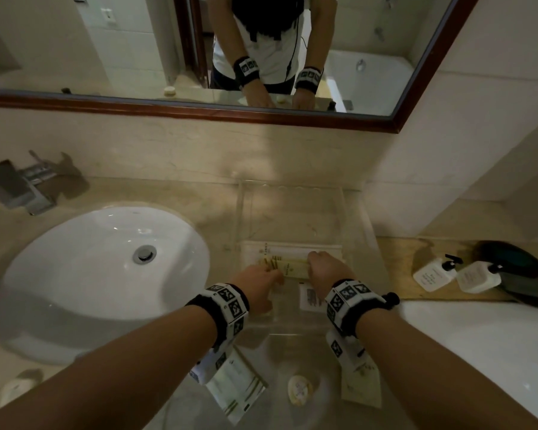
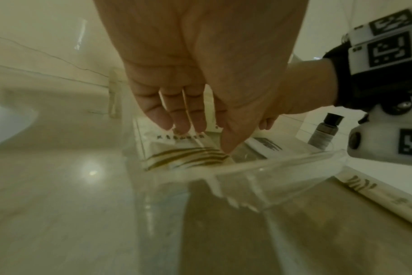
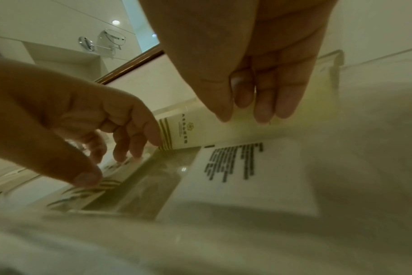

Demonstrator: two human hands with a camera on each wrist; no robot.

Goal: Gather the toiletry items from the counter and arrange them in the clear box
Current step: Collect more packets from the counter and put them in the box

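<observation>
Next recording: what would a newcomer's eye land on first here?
The left hand and right hand meet inside the clear box at centre, both touching a cream striped packet. A white sink fills the left, and two white pump bottles sit at far right.

Bathroom, white sink [image 1: 84, 274], framed mirror [image 1: 292, 116], marble counter [image 1: 180, 193]

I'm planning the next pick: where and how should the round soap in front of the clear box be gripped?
Probably pinch the round soap across its rim from above: it lies flat as a low disc on the counter, and the left packet and right packet flank it, leaving little room sideways.
</observation>
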